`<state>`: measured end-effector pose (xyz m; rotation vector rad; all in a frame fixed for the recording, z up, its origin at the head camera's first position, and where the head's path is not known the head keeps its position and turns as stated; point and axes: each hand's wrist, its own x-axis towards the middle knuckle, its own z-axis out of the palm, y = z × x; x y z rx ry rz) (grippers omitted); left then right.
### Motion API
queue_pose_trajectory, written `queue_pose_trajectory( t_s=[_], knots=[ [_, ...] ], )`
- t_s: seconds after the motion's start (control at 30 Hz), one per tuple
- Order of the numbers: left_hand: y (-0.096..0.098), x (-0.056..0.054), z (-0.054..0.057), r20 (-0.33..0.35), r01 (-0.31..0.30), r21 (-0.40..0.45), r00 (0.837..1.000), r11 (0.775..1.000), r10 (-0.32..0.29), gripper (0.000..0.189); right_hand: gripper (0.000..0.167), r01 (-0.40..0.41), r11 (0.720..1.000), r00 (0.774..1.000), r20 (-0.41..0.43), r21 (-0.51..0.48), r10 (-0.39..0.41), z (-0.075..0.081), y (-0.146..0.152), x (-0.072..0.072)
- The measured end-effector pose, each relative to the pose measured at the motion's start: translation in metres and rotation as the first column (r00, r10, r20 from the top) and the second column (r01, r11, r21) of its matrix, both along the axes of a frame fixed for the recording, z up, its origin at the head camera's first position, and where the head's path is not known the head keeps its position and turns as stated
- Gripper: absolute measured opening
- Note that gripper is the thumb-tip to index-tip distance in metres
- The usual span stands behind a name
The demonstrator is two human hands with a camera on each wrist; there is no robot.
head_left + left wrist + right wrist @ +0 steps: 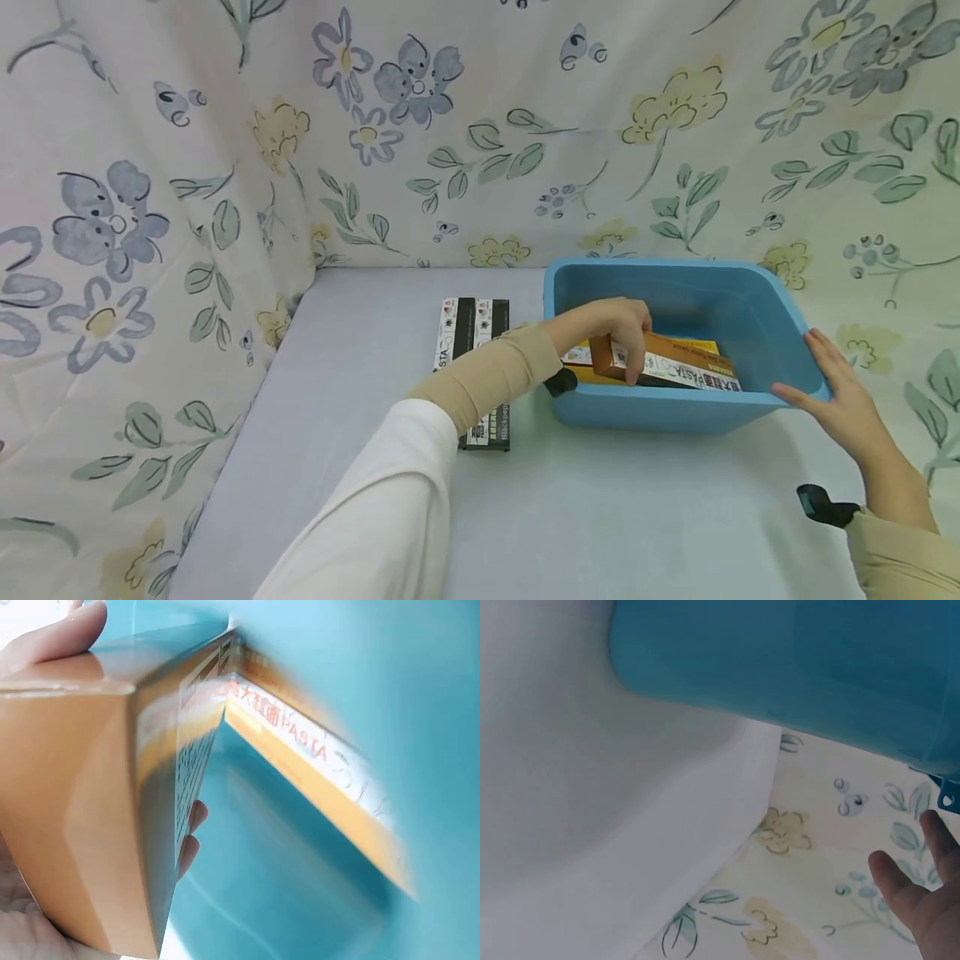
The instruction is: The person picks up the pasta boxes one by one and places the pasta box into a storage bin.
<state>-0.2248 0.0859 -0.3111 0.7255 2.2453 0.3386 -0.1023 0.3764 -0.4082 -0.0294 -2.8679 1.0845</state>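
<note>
My left hand [628,325] reaches over the front rim of a blue plastic bin [757,304] and grips an orange-brown pasta box [678,364]. In the left wrist view the thumb lies on one side of this pasta box [71,787] and fingertips [189,855] show past its opposite side. A yellow pasta box [300,754] lies inside the bin behind it. At the bin's right front corner, my right hand [847,396] rests on the rim with thumb and fingers spread. Its outstretched fingers [900,889] show beside the bin in the right wrist view.
Two black-and-white pasta boxes [495,427] lie side by side on the pale table [360,333], left of the bin and partly hidden by my left arm. A flowered curtain [480,125] hangs behind the table and along its sides.
</note>
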Motion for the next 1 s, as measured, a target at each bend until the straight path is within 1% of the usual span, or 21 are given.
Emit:
queue_pose_trajectory(
  t_s=[0.07,0.13,0.2,0.37,0.5,0.6,0.7,0.77,0.83,0.87,0.93,1.0],
  knots=[
    [0.002,-0.002,0.004,-0.041,0.040,-0.034,0.998,0.999,-0.042,0.094,0.089,-0.001,1.000,1.000,-0.002,0.001,0.001,0.000,0.000,0.000],
    [0.005,-0.004,0.008,-0.059,0.059,-0.054,0.996,0.997,-0.062,0.094,0.089,-0.003,1.000,1.000,-0.007,0.007,0.003,0.000,0.000,-0.001],
    [0.007,-0.006,0.010,-0.063,0.064,-0.065,0.996,0.996,-0.068,0.094,0.088,-0.004,1.000,1.000,-0.012,0.010,0.004,0.000,0.000,-0.001],
    [0.011,-0.009,0.007,-0.043,0.078,-0.070,0.996,0.994,-0.082,0.094,0.088,-0.009,1.000,1.000,-0.028,0.003,0.009,-0.001,-0.002,-0.002],
    [0.012,-0.008,0.003,-0.027,0.075,-0.055,0.997,0.996,-0.077,0.094,0.088,-0.018,1.000,0.999,-0.033,0.002,0.018,-0.002,-0.004,-0.003],
    [0.012,-0.007,0.001,-0.015,0.085,-0.053,0.996,0.995,-0.086,0.094,0.089,-0.018,1.000,0.999,-0.028,0.002,0.018,-0.002,-0.005,-0.003],
    [0.013,-0.007,-0.001,0.001,0.130,-0.069,0.991,0.989,-0.131,0.095,0.089,-0.014,1.000,1.000,-0.028,0.003,0.014,-0.001,-0.005,-0.002],
    [0.014,-0.008,-0.001,0.034,0.172,-0.091,0.985,0.981,-0.169,0.095,0.089,-0.011,1.000,1.000,-0.026,0.003,0.011,0.000,-0.004,-0.002],
    [0.015,-0.008,-0.002,0.085,0.221,-0.116,0.973,0.968,-0.212,0.091,0.089,-0.007,1.000,1.000,-0.024,0.005,0.007,0.001,-0.003,-0.001],
    [0.016,-0.008,-0.001,0.106,0.256,-0.144,0.964,0.956,-0.243,0.088,0.089,-0.004,1.000,1.000,-0.023,0.005,0.005,0.001,-0.003,0.000],
    [0.018,-0.006,0.001,0.135,0.326,-0.201,0.943,0.924,-0.304,0.087,0.089,-0.003,1.000,1.000,-0.020,0.006,0.003,0.002,-0.002,0.000],
    [0.019,-0.003,0.005,0.139,0.380,-0.227,0.924,0.896,-0.357,0.087,0.089,-0.001,1.000,1.000,-0.018,0.008,0.001,0.002,-0.001,0.001]
  ],
)
